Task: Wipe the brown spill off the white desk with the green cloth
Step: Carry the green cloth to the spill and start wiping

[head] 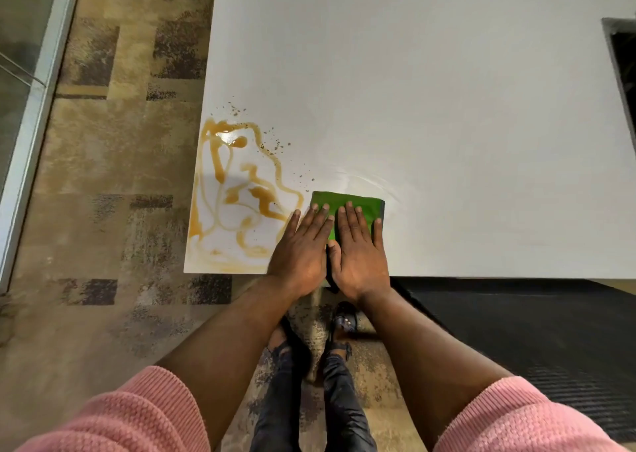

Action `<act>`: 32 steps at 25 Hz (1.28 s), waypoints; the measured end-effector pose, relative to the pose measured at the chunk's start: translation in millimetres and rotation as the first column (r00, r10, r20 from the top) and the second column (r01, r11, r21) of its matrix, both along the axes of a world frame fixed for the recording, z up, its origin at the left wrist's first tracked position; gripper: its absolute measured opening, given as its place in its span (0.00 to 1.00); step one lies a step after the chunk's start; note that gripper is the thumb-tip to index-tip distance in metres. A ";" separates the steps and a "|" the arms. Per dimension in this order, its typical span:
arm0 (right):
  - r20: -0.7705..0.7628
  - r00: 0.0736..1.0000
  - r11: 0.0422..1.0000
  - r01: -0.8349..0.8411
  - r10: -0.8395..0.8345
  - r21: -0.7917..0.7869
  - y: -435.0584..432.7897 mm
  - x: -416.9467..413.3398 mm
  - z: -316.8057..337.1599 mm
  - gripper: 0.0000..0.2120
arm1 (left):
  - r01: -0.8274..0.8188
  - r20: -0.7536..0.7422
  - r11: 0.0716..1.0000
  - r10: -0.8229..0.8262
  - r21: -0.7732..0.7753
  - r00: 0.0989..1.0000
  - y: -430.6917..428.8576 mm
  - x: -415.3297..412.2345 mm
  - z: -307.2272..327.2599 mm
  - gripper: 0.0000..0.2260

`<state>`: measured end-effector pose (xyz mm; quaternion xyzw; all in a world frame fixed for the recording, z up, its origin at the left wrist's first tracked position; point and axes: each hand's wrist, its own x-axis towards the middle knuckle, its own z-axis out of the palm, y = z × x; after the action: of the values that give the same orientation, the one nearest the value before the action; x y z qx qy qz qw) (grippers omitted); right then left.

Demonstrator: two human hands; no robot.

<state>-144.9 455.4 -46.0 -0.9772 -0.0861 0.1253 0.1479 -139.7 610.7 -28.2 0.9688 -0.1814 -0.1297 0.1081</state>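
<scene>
White table (430,90) over patchy tan-brown carpet (103,176), black ribbed mat (533,348) under its near edge. Left hand (303,255) and right hand (359,255) lie flat side by side, fingers spread, palms pressing the green cloth (347,200) — neither hand clenched, nothing gripped. Cloth is folded into a rectangle, dark edge on its right side, sitting near the table's front edge, its near part hidden under the hands. Brown spill (241,197) just left of the cloth at the table's front-left corner — looping smeared trails, small specks scattered toward the cloth. Pink sleeves (137,417) at frame bottom.
</scene>
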 end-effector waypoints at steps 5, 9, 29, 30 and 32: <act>0.064 0.985 0.988 0.157 -0.157 0.011 -40.3 45.6 10.0 0.30 | -0.075 -0.009 0.997 0.075 -0.009 0.997 -34.2 14.1 -2.7 0.30; 0.076 0.980 0.983 0.182 -0.183 0.021 -73.5 69.9 -4.0 0.29 | -0.058 -0.038 0.998 0.057 -0.035 0.998 -61.8 20.4 -18.4 0.33; 0.095 0.988 0.987 0.132 -0.124 -0.086 -91.3 80.0 -29.8 0.31 | -0.175 0.119 0.984 0.172 0.014 0.978 -35.8 85.4 -40.6 0.35; 0.094 0.988 0.987 0.134 -0.126 -0.085 -91.4 80.4 -30.0 0.31 | -0.181 0.122 0.983 0.179 0.011 0.976 -36.9 82.3 -42.1 0.35; 0.093 0.988 0.987 0.132 -0.124 -0.091 -89.4 78.8 -30.3 0.31 | -0.204 0.128 0.979 0.200 0.018 0.971 -41.3 69.0 -43.9 0.36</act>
<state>-66.0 366.0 -76.2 -0.9913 -0.0233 0.0768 0.1044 -70.7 569.4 -72.1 0.9900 -0.0865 -0.0595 0.0942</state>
